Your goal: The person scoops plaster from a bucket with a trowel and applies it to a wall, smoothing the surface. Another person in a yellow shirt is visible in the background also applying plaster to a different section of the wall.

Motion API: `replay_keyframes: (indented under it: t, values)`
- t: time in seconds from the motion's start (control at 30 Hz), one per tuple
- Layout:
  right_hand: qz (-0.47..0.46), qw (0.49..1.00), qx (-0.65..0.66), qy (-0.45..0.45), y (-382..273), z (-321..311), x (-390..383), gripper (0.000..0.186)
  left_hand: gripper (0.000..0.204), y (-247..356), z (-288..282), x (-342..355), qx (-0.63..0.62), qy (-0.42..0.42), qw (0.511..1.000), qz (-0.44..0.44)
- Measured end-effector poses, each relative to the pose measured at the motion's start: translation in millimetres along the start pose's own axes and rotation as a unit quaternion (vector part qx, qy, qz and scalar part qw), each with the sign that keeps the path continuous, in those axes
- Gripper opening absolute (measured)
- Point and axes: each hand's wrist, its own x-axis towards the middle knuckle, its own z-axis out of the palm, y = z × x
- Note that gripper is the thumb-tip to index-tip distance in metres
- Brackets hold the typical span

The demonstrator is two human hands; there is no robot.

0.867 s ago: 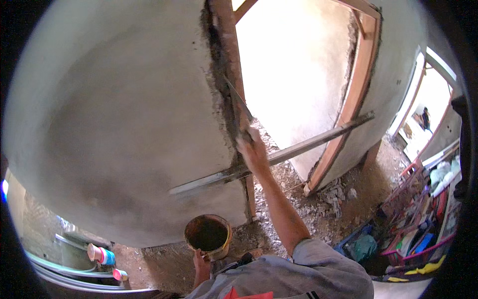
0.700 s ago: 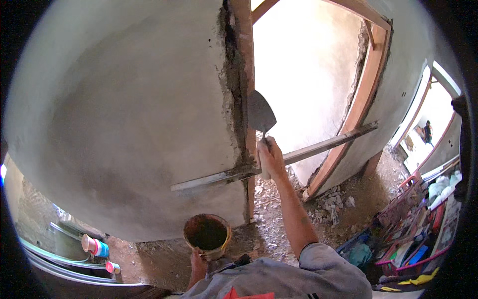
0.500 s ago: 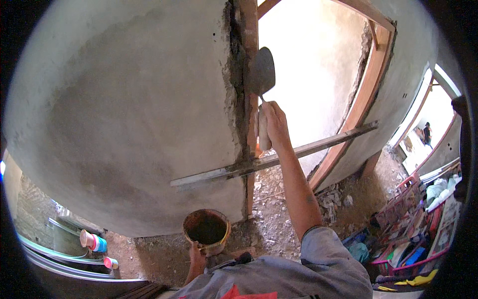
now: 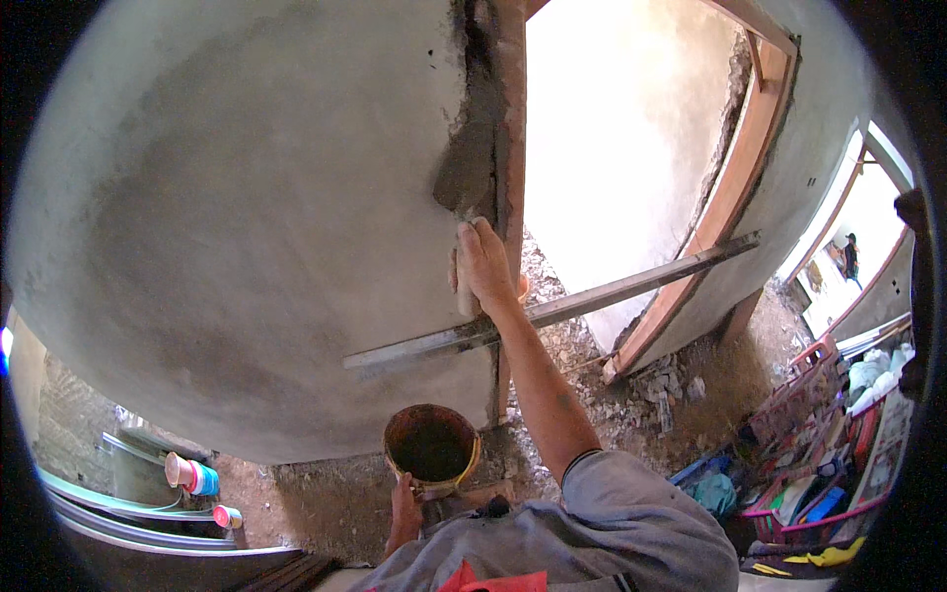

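My right hand [image 4: 482, 266] is closed round the handle of a trowel [image 4: 464, 179]. The dark, leaf-shaped blade lies against the rough edge of the plastered wall [image 4: 266, 227], beside the wooden door frame [image 4: 513, 148]. Low in front of my body, my left hand [image 4: 405, 501] grips the near side of a yellowish bucket [image 4: 464, 479], its fingers partly hidden below the rim. Dark grey mortar [image 4: 431, 454] sits inside the bucket. Behind my right wrist, a long straight bar [image 4: 631, 286] runs across the doorway.
Rubble [image 4: 661, 390] lies on the ground by the doorway. A pink crate [image 4: 789, 523] full of mixed items stands at the right. Small stacked tubs [image 4: 187, 476] are at the lower left. Far right, a person [image 4: 850, 257] stands beyond another opening.
My right hand has brought the trowel left and down, from in front of the door frame onto the wall edge. Dark mortar now shows in the upper gap. The bucket sits slightly further right.
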Motion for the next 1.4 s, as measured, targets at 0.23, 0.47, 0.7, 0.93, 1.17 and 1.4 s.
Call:
replay_keyframes:
  t: [0.23, 0.47, 0.7, 0.93, 1.17, 1.4]
  values:
    - [-0.049, 0.977, -0.205, 0.021, 12, -9, -53, 0.027, 0.024, 10, 15, -2, 0.016, -0.010, 1.000, 0.006]
    - [-0.104, 0.993, -0.050, 0.019, -29, 15, 35, 0.029, 0.026, 16, 23, -27, 0.087, -0.029, 0.993, 0.073]
    - [-0.031, 0.907, -0.375, -0.188, 99, -35, -182, 0.032, 0.036, 16, 6, -47, 0.200, -0.033, 0.977, 0.061]
    - [0.282, 0.687, -0.549, -0.384, 183, -88, -328, 0.037, 0.031, -16, -14, -54, 0.211, -0.076, 0.970, 0.091]
    - [0.171, 0.660, -0.523, -0.512, 212, -37, -353, 0.030, 0.026, -28, -12, -75, 0.157, -0.029, 0.984, 0.074]
    - [0.201, 0.710, -0.582, -0.342, 214, -73, -362, 0.028, 0.029, -5, 5, -117, 0.214, -0.033, 0.975, 0.044]
